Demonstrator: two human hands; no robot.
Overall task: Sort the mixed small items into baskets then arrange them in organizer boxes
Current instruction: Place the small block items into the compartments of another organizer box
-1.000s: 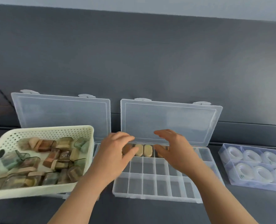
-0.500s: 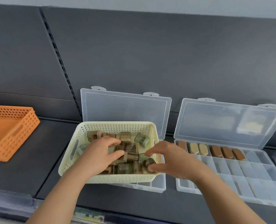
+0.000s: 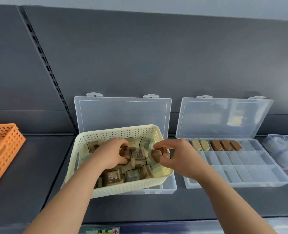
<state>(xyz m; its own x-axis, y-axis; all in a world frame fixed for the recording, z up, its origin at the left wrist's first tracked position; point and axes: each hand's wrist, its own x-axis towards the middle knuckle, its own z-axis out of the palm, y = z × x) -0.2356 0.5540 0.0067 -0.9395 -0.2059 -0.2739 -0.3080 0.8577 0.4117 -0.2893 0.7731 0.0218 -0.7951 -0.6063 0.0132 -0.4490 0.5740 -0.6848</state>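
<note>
The organizer box [image 3: 237,184] on the right stands open, with five oblong pieces [image 3: 226,145] filed in its rear row, long axes front to back. Its other visible compartments appear unfilled. The cream basket [image 3: 119,188] holds many pieces, so most filing remains. The left hand [image 3: 109,156] curls around pieces inside the basket. The right hand [image 3: 182,157] pinches a brown piece [image 3: 156,157] at the basket's right rim, axis unclear.

One wide-angle view, worn on the person's head, looks forward and down from the near edge of the shelf [image 3: 190,203], close in, facing the far back panel [image 3: 156,56], with the cream basket [image 3: 119,132] centred
</note>
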